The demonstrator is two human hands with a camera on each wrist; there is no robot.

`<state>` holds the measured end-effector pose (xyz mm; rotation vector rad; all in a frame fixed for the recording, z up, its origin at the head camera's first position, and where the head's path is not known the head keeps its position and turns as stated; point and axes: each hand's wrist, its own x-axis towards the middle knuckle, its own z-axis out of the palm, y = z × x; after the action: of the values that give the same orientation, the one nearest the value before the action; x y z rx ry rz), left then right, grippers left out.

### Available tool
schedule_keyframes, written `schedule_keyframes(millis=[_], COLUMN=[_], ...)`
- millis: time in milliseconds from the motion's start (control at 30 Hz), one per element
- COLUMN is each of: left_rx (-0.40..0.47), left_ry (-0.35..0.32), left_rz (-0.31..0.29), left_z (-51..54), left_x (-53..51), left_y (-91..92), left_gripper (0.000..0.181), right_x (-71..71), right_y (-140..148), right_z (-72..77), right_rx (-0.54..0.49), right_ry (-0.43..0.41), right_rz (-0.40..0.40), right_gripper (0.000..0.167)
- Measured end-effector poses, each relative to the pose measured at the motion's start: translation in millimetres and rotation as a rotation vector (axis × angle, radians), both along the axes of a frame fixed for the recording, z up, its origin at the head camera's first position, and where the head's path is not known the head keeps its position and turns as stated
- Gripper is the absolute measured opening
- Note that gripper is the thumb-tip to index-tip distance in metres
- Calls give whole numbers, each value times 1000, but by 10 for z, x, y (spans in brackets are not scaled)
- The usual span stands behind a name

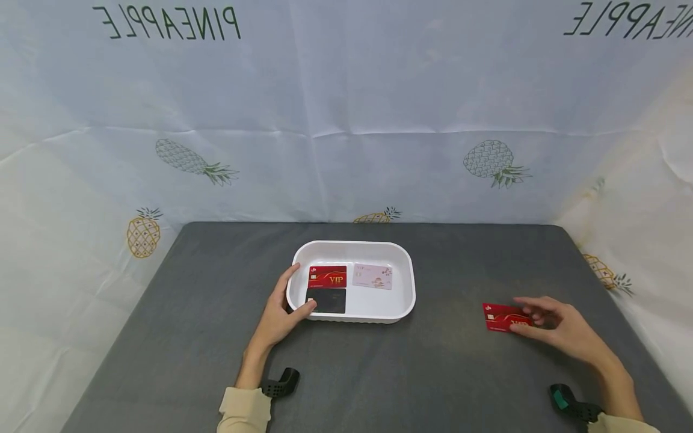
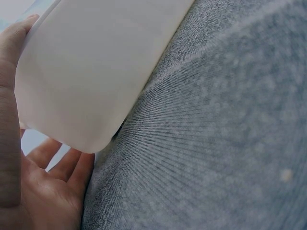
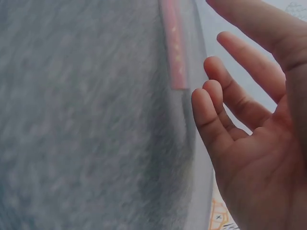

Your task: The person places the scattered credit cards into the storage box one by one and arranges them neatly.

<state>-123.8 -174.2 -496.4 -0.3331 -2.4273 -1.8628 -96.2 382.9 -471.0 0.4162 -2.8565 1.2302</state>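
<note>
In the head view my left hand (image 1: 280, 319) grips the left end of a white plastic tray (image 1: 403, 313), its thumb on the front rim and fingers along the side. The left wrist view has that hand (image 2: 55, 184) around the tray's corner (image 2: 91, 96). Inside lie a red VIP card (image 1: 327, 277), a pale pink card (image 1: 372, 276) and a black card (image 1: 330, 300). Another red card (image 1: 498, 316) lies on the table at right. My right hand (image 1: 568, 331) is over its right end, fingers loosely bent; the right wrist view has the fingers (image 3: 206, 112) apart from the card (image 3: 175, 52).
Dark grey cloth covers the table (image 1: 433, 379). A white curtain (image 1: 346, 90) with pineapple prints hangs behind its back edge and along both sides. Black straps with a camera mount sit on both wrists.
</note>
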Motion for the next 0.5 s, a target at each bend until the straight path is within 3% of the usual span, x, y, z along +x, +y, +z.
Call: schedule_keyframes(millis=[300, 500], left_rx=[27, 20], left_ry=[25, 26], left_rz=[-17, -14], left_z=[-12, -15], left_x=[-10, -11], left_y=[-6, -8], left_gripper=[87, 87], right_x=[0, -35], right_y=[22, 8], right_z=[-5, 14], right_rx=[134, 166], right_ry=[-74, -115], right_rz=[10, 30], right_gripper=[63, 63])
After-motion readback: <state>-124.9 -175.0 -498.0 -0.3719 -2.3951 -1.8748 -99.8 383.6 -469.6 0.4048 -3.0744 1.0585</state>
